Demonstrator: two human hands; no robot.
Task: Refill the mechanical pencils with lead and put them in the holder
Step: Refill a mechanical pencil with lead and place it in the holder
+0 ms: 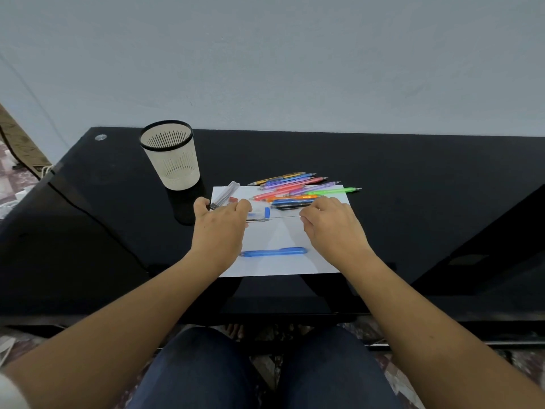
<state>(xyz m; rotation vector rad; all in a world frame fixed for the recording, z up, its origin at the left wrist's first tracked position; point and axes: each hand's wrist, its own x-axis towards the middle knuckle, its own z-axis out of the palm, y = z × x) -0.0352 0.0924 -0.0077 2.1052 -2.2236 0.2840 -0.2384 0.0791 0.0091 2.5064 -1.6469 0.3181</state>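
Thin grey pencil lead [285, 216] hangs level over the white paper sheet [295, 240], long axis left-right. Right hand [330, 225] pinches its right end. Left hand [219, 222] grips the clear blue-capped lead case [267, 212] at its left end. 1 blue translucent mechanical pencil [272, 252] lies parallel just nearer the person, untouched.

It looks like a home: black glass desk [118, 231] against plain wall [295, 54], patterned tiled floor [14, 184].
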